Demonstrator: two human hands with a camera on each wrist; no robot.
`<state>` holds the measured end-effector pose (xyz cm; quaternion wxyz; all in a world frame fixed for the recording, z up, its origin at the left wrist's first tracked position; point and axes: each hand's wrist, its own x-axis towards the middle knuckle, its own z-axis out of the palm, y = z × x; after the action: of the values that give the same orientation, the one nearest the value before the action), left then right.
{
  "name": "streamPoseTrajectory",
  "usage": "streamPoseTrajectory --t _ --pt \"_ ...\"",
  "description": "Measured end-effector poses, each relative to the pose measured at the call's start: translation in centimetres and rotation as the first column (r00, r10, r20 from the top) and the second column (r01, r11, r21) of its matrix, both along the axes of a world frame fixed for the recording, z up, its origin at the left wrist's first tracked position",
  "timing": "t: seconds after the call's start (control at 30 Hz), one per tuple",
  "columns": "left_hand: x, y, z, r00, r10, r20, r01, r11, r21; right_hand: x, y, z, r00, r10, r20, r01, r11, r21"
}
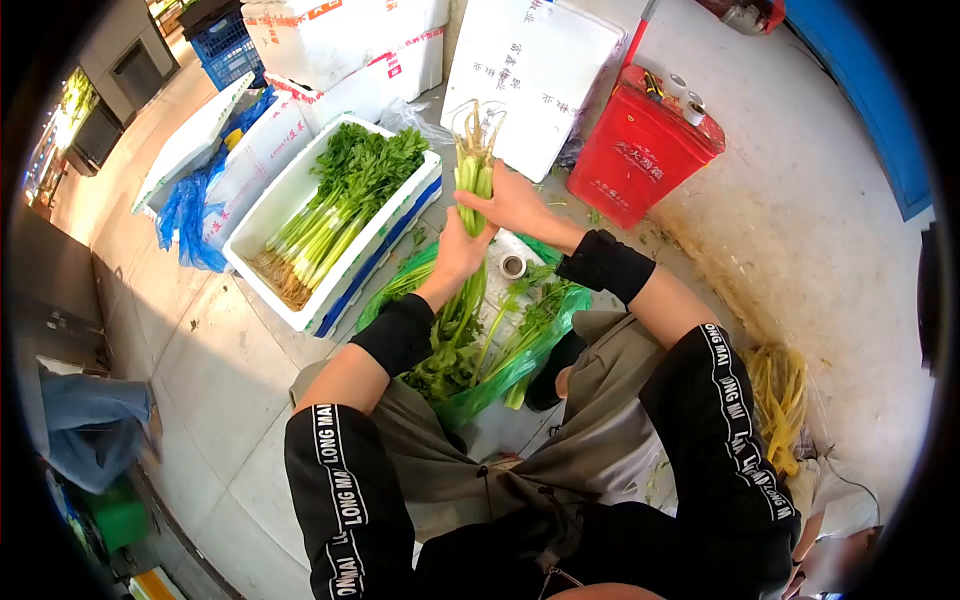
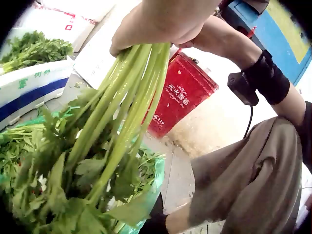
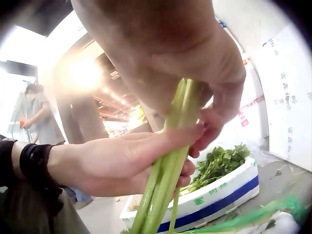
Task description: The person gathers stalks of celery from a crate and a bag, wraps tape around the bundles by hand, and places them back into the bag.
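Observation:
A bunch of celery [image 1: 473, 182] is held roots up, its pale stalks running down to leafy tops. My left hand [image 1: 458, 255] grips the stalks around their middle. Just above it, my right hand [image 1: 520, 208] holds the same bunch nearer the root end. In the right wrist view the left hand's fingers [image 3: 141, 156] wrap the stalks right below the right hand. The hanging leaves [image 2: 83, 195] overlap an opened green plastic bag [image 1: 470, 405] with more greens in it. A small roll [image 1: 512, 266] lies at the bag's far side.
At the left stands a white foam box [image 1: 236, 246] filled with celery [image 1: 340, 205]. White cartons [image 1: 345, 50] are stacked behind it. A white lettered board [image 1: 530, 80] leans at the back, beside a red bin [image 1: 645, 150] with rolls on top. Yellow netting [image 1: 778, 400] lies at right.

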<state>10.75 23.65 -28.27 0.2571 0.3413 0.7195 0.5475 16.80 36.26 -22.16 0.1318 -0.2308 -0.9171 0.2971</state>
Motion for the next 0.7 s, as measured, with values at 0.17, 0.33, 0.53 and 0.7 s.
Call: streamPoseTrajectory --t 0.17,0.33,0.53,0.7 --pt "-0.1 0.5 -0.8 0.999 -0.049 0.024 0.049 0.999 -0.008 -0.2 0.1 0.4 0.999 -0.033 -0.01 0.033 0.999 0.03" --pt "-0.1 0.6 -0.7 0.984 -0.06 0.166 0.055 0.998 0.034 0.6 1.4 1.1 0.988 0.036 -0.149 -0.04 0.999 -0.019" --pt "0.2 0.0 2.0 0.897 -0.19 0.399 0.196 0.98 0.027 1.0 1.2 2.0 0.973 0.135 -0.187 -0.148 0.988 -0.053" --pt "0.3 0.3 0.6 0.913 -0.223 0.34 0.16 0.966 0.205 0.8 0.1 0.7 0.984 0.088 -0.154 -0.081 0.995 0.05"
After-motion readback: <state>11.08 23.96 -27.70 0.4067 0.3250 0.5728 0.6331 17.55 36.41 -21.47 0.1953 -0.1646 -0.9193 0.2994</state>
